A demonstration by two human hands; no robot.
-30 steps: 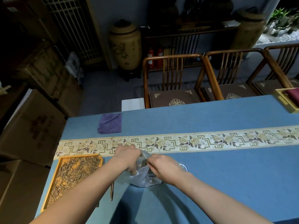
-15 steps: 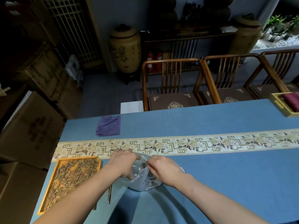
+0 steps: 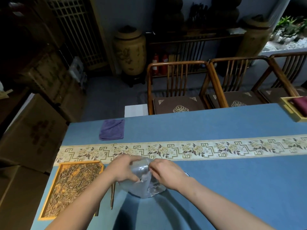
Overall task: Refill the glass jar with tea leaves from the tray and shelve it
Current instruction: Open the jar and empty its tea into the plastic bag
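Clear plastic bag (image 3: 141,185) sits between your hands on the blue table (image 3: 232,188) | left hand (image 3: 123,168) and right hand (image 3: 166,171) both pinching it | tea tray (image 3: 49,193) just left

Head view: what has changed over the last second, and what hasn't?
Little. Both hands, left hand and right hand, keep gripping the clear plastic bag around the jar, fingers shifting only slightly. The tea tray and purple cloth stayed put; the camera tilted slightly.
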